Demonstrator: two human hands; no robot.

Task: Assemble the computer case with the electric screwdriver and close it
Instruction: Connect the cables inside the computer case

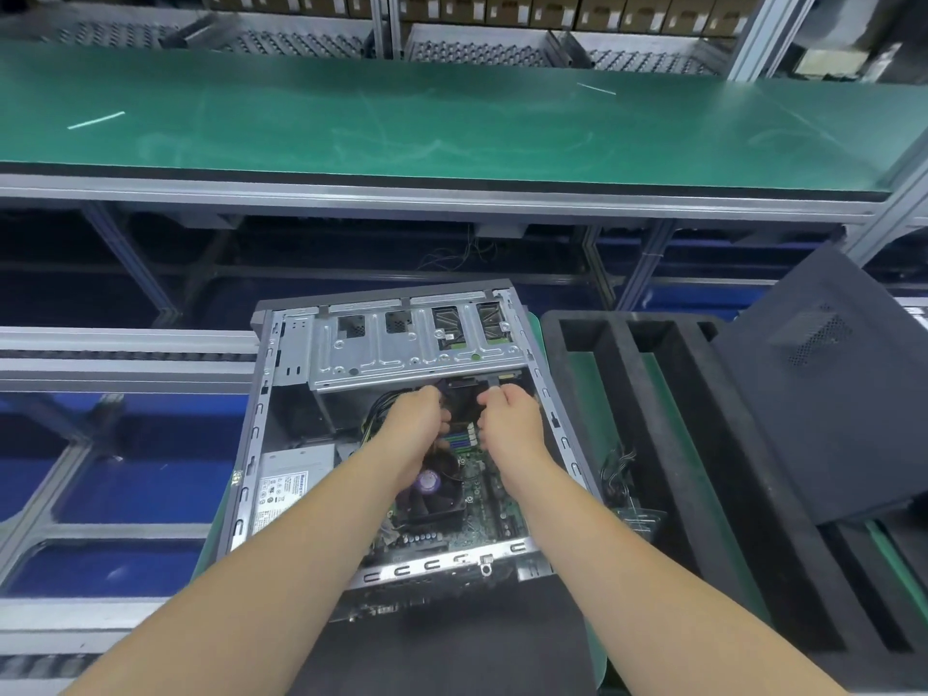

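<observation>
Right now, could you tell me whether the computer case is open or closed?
Open. The computer case lies with its side uncovered, motherboard and drive cage exposed, while the black side panel rests apart at right.

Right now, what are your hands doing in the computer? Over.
Both hands inside open computer case. Left hand and right hand curled on cables below drive cage. Side panel off, leaning right. No screwdriver visible.

Green bench mat [452, 123] — black side panel [823, 394], grey case [261, 394]
</observation>
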